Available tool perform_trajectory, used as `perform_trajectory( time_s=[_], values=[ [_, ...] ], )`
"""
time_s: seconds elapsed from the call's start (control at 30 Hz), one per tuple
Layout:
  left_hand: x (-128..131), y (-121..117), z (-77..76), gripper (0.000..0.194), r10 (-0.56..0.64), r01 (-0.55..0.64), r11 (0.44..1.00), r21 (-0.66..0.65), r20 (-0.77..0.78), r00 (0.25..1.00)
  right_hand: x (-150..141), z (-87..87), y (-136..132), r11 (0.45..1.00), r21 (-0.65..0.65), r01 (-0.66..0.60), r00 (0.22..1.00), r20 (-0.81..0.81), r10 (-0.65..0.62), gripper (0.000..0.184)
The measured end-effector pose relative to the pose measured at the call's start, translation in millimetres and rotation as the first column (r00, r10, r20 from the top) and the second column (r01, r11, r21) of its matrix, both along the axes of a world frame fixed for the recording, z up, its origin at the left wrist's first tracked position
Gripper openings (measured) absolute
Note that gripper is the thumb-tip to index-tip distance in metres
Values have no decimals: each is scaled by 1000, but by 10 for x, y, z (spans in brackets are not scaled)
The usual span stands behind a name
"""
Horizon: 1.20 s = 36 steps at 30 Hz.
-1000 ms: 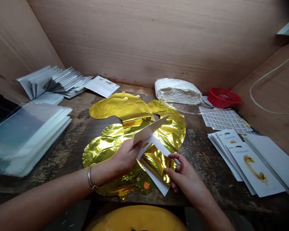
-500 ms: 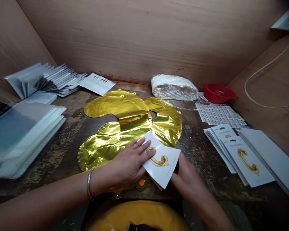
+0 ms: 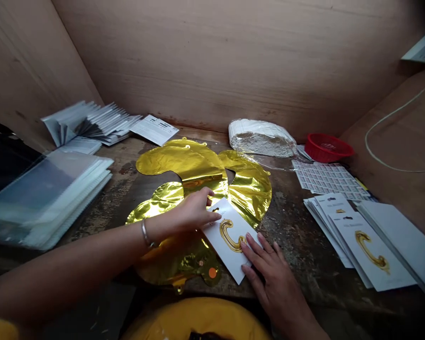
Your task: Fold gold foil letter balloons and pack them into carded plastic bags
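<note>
A folded white card (image 3: 230,241) printed with a gold letter C lies on flat gold foil balloons (image 3: 198,179) on the worn wooden table (image 3: 290,222). My left hand (image 3: 194,210), a metal bangle on its wrist, curls its fingers over the card's upper left corner. My right hand (image 3: 269,267) lies flat with fingers stretched out, pressing the card's lower right part. The foil folded inside the card is hidden.
Clear plastic bags (image 3: 46,193) are stacked at the left, with fanned booklets (image 3: 88,123) and a leaflet (image 3: 155,128) behind. At the right lie several printed C cards (image 3: 357,241), a sticker sheet (image 3: 329,178), a red basket (image 3: 327,146) and a wrapped white bundle (image 3: 262,137). Plywood walls enclose the table.
The card, open over folded gold foil a second ago, was shut flat. My left hand moved to its upper corner and my right hand came on top, pressing it.
</note>
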<state>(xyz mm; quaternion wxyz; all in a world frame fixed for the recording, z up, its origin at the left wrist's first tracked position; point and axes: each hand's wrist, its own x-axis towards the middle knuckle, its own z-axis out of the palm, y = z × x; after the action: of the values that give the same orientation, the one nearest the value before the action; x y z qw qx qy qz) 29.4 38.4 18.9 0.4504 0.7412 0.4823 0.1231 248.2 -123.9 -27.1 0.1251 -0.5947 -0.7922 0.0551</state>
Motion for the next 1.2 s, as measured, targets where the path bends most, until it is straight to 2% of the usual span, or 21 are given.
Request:
perform_trajectory(
  time_s=[0.1,0.17,0.23,0.3,0.37,0.4,0.43,0.5,0.57,0.63,0.73,0.77,0.83,0.87,0.9,0.93,1.0,1.03,1.1,1.13,1.2],
  values=[
    [110,204,57,44,-50,52,969,-242,13,999,30,15,-5,1000,-15,4,997,-71,-5,42],
    [139,234,94,27,-94,110,951,-289,66,993,50,39,-3,999,-26,48,984,-172,-52,42],
    [123,181,138,23,-97,137,939,-316,139,986,66,78,14,979,-18,202,903,-384,-194,49],
    [76,72,181,28,-64,175,927,-331,320,945,62,137,53,938,-123,325,653,-688,-316,65],
    [22,-61,206,35,-7,220,914,-340,529,848,21,215,109,919,-324,226,333,-861,-385,72],
    [-2,-130,210,37,28,221,914,-340,597,802,-12,258,141,911,-393,129,238,-879,-413,68],
    [-25,-199,209,38,78,180,924,-336,628,774,-49,301,173,905,-422,64,220,-878,-425,61],
    [-69,-338,203,41,221,-26,952,-306,621,752,-121,378,238,944,-310,111,381,-864,-329,46],
    [-114,-490,199,49,364,-192,927,-322,644,673,-166,430,308,986,40,159,679,-730,-80,39],
    [-149,-650,193,56,435,-93,876,-474,690,579,-186,452,382,934,357,19,890,-431,147,51],
    [-172,-839,135,51,532,130,757,-641,719,448,-202,440,472,855,458,-242,936,-121,330,60],
    [-179,-870,101,50,577,109,738,-665,707,409,-206,432,490,858,450,-249,935,-121,334,59],
    [-204,-884,28,49,656,11,711,-703,670,347,-212,416,505,918,386,-90,919,-323,226,62],
    [-220,-873,-4,49,685,-24,695,-719,651,327,-216,409,506,960,279,34,852,-511,118,65],
    [-235,-861,-30,49,704,-47,682,-730,638,312,-226,399,505,987,111,119,708,-706,-6,68],
    [-243,-854,-48,50,717,-68,676,-734,633,293,-247,385,502,988,-98,119,504,-851,-145,71],
    [-221,-873,-70,50,723,-100,679,-728,638,264,-331,341,496,903,-423,-72,119,-903,-414,74],
    [-192,-899,-78,50,719,-111,685,-720,644,259,-393,313,494,847,-508,-157,13,-858,-513,75],
    [-132,-954,-95,49,700,-129,707,-696,660,272,-534,265,493,790,-590,-163,-13,-800,-600,74],
    [-131,-964,-101,48,675,-132,728,-673,670,307,-599,253,497,796,-593,-119,22,-804,-595,70],
    [-277,-910,-81,41,581,-186,803,-566,671,461,-696,265,526,842,-535,-73,110,-843,-526,58]
  ],
)
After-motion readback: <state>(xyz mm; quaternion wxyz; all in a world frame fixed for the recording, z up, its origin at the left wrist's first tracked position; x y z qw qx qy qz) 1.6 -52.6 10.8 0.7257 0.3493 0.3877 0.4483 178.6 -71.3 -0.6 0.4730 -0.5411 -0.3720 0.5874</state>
